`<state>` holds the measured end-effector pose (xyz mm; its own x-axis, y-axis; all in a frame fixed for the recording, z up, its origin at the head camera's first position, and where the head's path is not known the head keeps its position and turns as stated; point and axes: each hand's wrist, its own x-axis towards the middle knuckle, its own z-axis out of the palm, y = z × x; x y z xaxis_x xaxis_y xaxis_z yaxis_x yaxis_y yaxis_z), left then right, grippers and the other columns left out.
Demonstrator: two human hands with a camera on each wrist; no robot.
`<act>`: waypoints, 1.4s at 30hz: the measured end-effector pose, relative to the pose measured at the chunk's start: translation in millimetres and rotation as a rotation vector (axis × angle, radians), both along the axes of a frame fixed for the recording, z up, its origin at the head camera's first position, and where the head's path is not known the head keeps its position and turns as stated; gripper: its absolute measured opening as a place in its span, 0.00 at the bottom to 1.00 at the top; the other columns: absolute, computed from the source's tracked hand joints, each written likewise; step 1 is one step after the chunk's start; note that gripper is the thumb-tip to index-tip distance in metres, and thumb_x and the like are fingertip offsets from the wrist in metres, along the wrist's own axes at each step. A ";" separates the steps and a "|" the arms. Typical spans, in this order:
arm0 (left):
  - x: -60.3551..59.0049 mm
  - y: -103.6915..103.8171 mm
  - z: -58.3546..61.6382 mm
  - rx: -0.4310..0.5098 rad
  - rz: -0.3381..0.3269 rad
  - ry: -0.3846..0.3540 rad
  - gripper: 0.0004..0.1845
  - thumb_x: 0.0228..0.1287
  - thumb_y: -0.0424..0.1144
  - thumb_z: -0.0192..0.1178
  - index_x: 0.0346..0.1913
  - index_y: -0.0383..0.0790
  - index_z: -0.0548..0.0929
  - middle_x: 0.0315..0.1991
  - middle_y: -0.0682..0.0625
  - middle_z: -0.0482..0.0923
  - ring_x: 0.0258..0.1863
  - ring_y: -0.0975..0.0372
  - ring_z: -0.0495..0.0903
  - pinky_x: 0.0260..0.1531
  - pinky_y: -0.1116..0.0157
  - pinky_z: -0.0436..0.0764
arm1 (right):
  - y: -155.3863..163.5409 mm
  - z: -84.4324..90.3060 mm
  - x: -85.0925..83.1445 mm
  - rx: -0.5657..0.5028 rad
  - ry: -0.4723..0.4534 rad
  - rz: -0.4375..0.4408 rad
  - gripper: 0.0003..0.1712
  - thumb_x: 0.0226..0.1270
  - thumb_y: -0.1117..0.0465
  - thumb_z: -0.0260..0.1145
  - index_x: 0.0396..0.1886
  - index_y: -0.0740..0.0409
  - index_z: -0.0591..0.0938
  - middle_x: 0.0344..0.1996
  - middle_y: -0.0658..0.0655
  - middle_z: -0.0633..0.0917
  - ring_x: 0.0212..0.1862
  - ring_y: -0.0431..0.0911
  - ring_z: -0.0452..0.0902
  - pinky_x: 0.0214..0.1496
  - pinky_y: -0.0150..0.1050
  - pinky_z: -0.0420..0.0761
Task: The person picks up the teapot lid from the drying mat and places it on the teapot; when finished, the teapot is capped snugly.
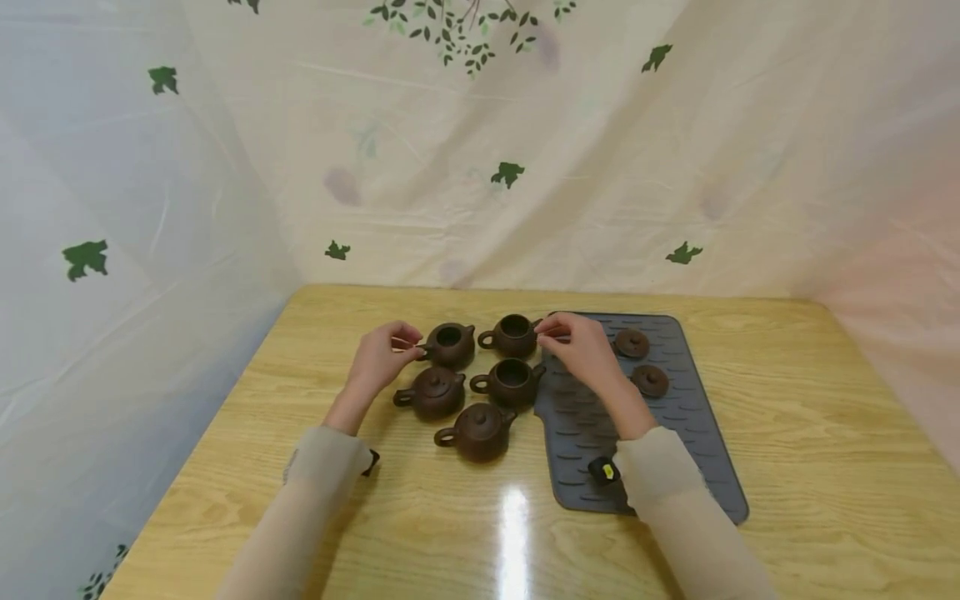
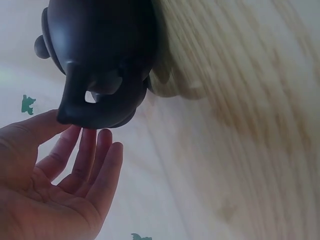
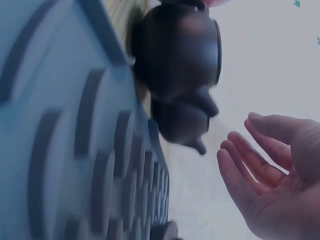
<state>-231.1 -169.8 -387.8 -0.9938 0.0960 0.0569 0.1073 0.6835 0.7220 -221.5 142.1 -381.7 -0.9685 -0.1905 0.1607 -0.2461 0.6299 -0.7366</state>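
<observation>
Dark brown clay teapots stand in a cluster. My left hand [image 1: 378, 354] pinches the handle of the lidless back-left teapot [image 1: 459, 352] between thumb and fingers. In the left wrist view, a lidded teapot [image 2: 107, 35] in front hides that grip, and my left hand [image 2: 65, 185] shows its other fingers spread. My right hand [image 1: 577, 342] is at the spout of the lidless back-right teapot [image 1: 513, 343]. The right wrist view has my right hand [image 3: 280, 170] with thumb and fingers apart, beside the spout of the farther teapot [image 3: 177, 122].
Another lidless teapot [image 1: 510, 392] and two lidded teapots, one middle left [image 1: 437, 404] and one in front [image 1: 482, 442], stand close by. A grey ridged mat [image 1: 675, 454] under my right forearm bears two loose lids, one behind [image 1: 632, 343] and one nearer [image 1: 651, 382]. Wooden table [image 1: 420, 525].
</observation>
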 end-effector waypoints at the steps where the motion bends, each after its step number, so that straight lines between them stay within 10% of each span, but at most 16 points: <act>1: -1.1 0.3 -1.1 0.004 0.001 -0.003 0.12 0.60 0.36 0.65 0.45 0.37 0.81 0.43 0.44 0.81 0.45 0.52 0.82 0.45 0.55 0.80 | 3.3 -0.2 -0.1 -0.003 0.002 -0.006 0.11 0.66 0.57 0.63 0.46 0.54 0.82 0.45 0.55 0.84 0.49 0.51 0.80 0.46 0.48 0.80; 24: -14.3 9.9 -15.5 0.001 0.039 -0.051 0.09 0.60 0.36 0.65 0.42 0.39 0.81 0.44 0.43 0.82 0.44 0.52 0.82 0.44 0.57 0.80 | 59.4 -18.3 -9.3 0.025 -0.017 -0.247 0.13 0.67 0.57 0.62 0.46 0.58 0.82 0.47 0.62 0.83 0.48 0.56 0.79 0.45 0.50 0.77; 42: -16.2 9.4 -14.2 -0.019 0.057 -0.053 0.07 0.61 0.37 0.64 0.40 0.40 0.82 0.40 0.44 0.82 0.42 0.53 0.81 0.44 0.57 0.79 | 71.8 -20.0 -6.2 0.167 -0.210 -0.210 0.14 0.65 0.63 0.63 0.49 0.62 0.80 0.45 0.65 0.81 0.48 0.58 0.76 0.46 0.51 0.75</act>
